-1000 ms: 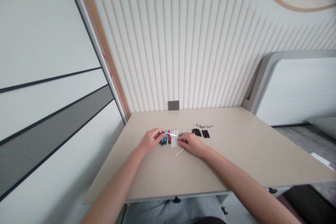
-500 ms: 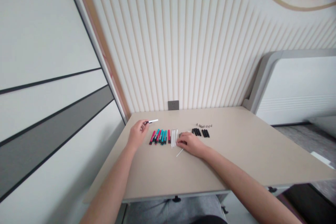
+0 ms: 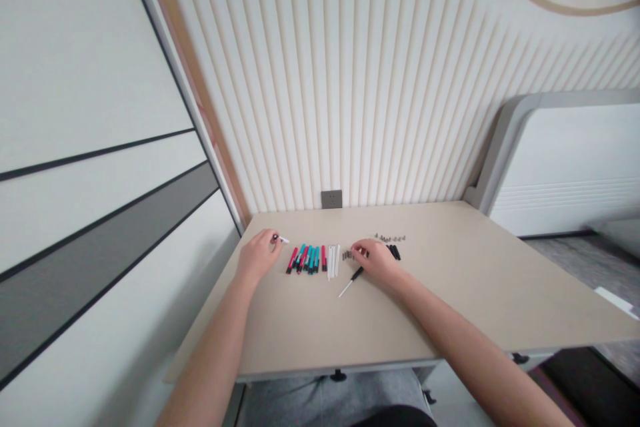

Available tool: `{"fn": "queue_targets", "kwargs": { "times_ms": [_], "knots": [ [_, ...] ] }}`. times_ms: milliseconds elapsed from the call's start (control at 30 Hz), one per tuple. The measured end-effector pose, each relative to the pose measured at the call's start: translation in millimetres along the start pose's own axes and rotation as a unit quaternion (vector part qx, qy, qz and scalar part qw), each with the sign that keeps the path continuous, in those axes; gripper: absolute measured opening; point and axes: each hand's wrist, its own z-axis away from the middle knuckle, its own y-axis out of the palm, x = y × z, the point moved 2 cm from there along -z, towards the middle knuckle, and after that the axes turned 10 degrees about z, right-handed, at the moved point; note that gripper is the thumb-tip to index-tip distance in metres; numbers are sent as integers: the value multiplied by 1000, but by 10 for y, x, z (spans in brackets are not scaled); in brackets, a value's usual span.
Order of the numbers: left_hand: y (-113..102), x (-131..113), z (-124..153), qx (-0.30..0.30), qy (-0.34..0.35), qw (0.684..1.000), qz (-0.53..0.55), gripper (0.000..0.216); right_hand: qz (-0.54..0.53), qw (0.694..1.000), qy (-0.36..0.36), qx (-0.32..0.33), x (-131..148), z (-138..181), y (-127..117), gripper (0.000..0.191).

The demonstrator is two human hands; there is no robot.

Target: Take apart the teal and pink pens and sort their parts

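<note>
A white piece (image 3: 284, 240) is being pinched by the left grip (image 3: 257, 255); white rods (image 3: 332, 261) are lying loose; the right grip (image 3: 377, 257) cannot be judged.

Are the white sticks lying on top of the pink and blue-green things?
No, the white sticks lie on the table just to the right of the pink and blue-green pieces.

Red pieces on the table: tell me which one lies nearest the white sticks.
The rightmost red piece, just left of the white sticks. Teal pieces lie between it and the other red ones, which are farther left.
</note>
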Motion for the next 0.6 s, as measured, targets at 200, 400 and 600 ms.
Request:
{"fn": "queue_targets", "kwargs": {
  "times_ms": [200,400,600],
  "knots": [
    [30,91,8,47,-47,997,-24,9,32,998,41,-30,-241,-21,-105,23],
    [51,175,38,130,-107,983,-71,19,67,997,31,-3,-337,-20,-108,26],
    [87,164,50,184,-105,973,-86,24,83,996,20,10,-320,-21,-109,26]
  ]
}}
